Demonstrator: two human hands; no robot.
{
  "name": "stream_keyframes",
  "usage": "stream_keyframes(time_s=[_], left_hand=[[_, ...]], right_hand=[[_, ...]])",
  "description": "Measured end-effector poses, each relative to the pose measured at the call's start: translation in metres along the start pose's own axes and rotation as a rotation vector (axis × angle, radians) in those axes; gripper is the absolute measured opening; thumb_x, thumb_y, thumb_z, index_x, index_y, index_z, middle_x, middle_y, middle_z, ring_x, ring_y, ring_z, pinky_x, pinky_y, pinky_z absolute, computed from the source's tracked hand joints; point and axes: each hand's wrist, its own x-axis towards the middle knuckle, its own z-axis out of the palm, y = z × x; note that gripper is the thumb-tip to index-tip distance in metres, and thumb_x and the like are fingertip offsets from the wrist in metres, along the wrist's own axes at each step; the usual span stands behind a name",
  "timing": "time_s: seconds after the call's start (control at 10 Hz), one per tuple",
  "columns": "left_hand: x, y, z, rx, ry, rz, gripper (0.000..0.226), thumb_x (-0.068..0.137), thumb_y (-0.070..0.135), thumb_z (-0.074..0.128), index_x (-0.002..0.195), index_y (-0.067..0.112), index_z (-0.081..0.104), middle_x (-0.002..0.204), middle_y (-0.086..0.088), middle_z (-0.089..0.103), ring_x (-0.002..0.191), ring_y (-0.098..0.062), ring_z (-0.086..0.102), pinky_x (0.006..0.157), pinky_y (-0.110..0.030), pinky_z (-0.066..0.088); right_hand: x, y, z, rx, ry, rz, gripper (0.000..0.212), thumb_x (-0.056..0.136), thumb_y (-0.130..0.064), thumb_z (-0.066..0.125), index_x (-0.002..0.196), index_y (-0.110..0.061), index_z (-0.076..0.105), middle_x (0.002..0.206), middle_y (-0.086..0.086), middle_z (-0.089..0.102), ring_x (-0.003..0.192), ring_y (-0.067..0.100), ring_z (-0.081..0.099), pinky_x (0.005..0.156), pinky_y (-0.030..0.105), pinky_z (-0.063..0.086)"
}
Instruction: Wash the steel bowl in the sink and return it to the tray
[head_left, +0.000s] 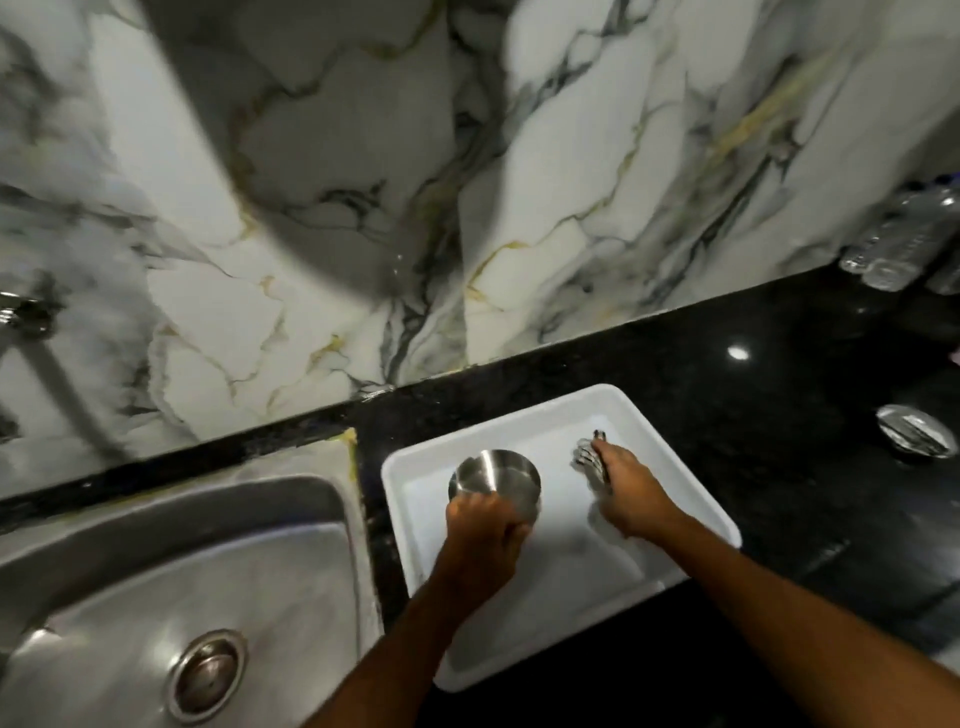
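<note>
sink (171, 571) left, tray (519, 623) right of it on the counter (779, 467), bowl (496, 480) in the tray (far-left part)

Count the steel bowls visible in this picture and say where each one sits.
1. The steel bowl is in the white tray, held by the left hand. No others visible.

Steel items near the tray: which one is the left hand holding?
The steel bowl inside the white tray, gripped at its near rim by the left hand. The right hand holds a scrubber; the small steel dish sits untouched on the counter.
</note>
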Motion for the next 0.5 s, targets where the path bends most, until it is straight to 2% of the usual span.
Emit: stream_keyframes(time_s=[0.1, 0.2, 0.3, 0.4, 0.5], left_hand=[[0.007, 0.008, 0.038, -0.060, -0.065, -0.048, 0.020, 0.077, 0.018, 0.071, 0.069, 0.015, 0.054, 0.070, -0.004, 0.060, 0.067, -0.028, 0.058, 0.075, -0.045, 0.042], [0.004, 0.010, 0.063, -0.002, -0.178, -0.089, 0.015, 0.078, 0.018, 0.070, 0.071, 0.012, 0.057, 0.075, -0.007, 0.064, 0.072, -0.034, 0.061, 0.084, -0.053, 0.043], [0.006, 0.005, 0.071, 0.081, -0.284, -0.123, 0.013, 0.080, 0.021, 0.066, 0.074, 0.011, 0.060, 0.079, -0.009, 0.066, 0.078, -0.036, 0.062, 0.091, -0.053, 0.041], [0.004, 0.004, 0.071, 0.155, -0.428, -0.142, 0.021, 0.086, 0.033, 0.057, 0.082, 0.013, 0.062, 0.092, -0.008, 0.068, 0.093, -0.033, 0.061, 0.095, -0.041, 0.037], [0.008, 0.007, 0.063, 0.222, -0.494, -0.104, 0.041, 0.082, 0.047, 0.053, 0.099, 0.012, 0.064, 0.106, -0.012, 0.065, 0.099, -0.036, 0.058, 0.092, -0.041, 0.040]], right_hand=[[0.017, 0.043, 0.003, -0.262, -0.022, -0.040, 0.077, 0.089, -0.009, 0.055, 0.157, -0.013, 0.020, 0.159, 0.013, 0.029, 0.143, 0.035, 0.031, 0.113, 0.048, 0.037], [0.018, 0.075, 0.015, -0.420, -0.125, -0.081, 0.085, 0.087, -0.007, 0.049, 0.159, -0.018, 0.005, 0.166, 0.011, 0.006, 0.153, 0.035, 0.004, 0.116, 0.056, 0.030], [0.024, 0.090, 0.021, -0.497, -0.224, -0.062, 0.092, 0.084, -0.010, 0.047, 0.158, -0.025, -0.006, 0.167, 0.007, -0.014, 0.152, 0.033, -0.015, 0.116, 0.061, 0.019], [0.027, 0.090, 0.015, -0.607, -0.359, 0.004, 0.109, 0.074, -0.014, 0.058, 0.157, -0.024, -0.013, 0.164, 0.012, -0.023, 0.150, 0.035, -0.020, 0.118, 0.063, 0.005], [0.026, 0.065, 0.012, -0.711, -0.388, -0.029, 0.110, 0.073, -0.019, 0.062, 0.157, -0.020, -0.010, 0.163, 0.020, -0.020, 0.150, 0.042, -0.015, 0.117, 0.064, 0.000]])
